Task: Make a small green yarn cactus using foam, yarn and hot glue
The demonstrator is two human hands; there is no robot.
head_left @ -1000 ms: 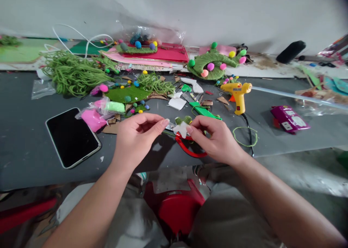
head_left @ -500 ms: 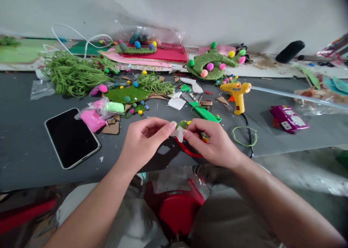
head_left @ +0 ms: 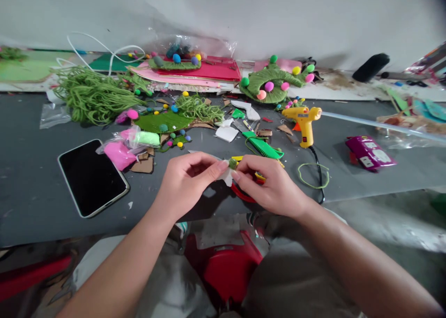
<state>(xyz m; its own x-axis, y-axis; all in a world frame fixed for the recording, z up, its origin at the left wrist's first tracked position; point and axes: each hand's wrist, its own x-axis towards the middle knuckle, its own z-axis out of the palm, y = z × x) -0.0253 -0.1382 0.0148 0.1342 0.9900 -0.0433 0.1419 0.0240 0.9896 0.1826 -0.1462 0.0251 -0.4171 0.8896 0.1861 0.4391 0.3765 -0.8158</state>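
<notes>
1. The left hand (head_left: 190,176) had moved in to the right since a second earlier, when its thumb and fingers stood apart from the small green-and-white piece (head_left: 228,177).
2. The right hand (head_left: 270,182) alone had pinched the piece then; now both hands grasped it between thumb and fingers, one from each side.
3. Less of it showed than before: a white, star-like outline and two green lobes had been in view, but the fingertips now covered much of that.
4. What stayed visible was a thin-looking white tip pointing downward and a rounded, dark-green bit above it, between the two thumbs.
5. The piece was held over the front part of the worktop (head_left: 28,178), near a red curved handle (head_left: 242,195) partly hidden by the right hand.
6. The yellow glue gun (head_left: 306,127) lay where it had been, apart from the hands.
</notes>
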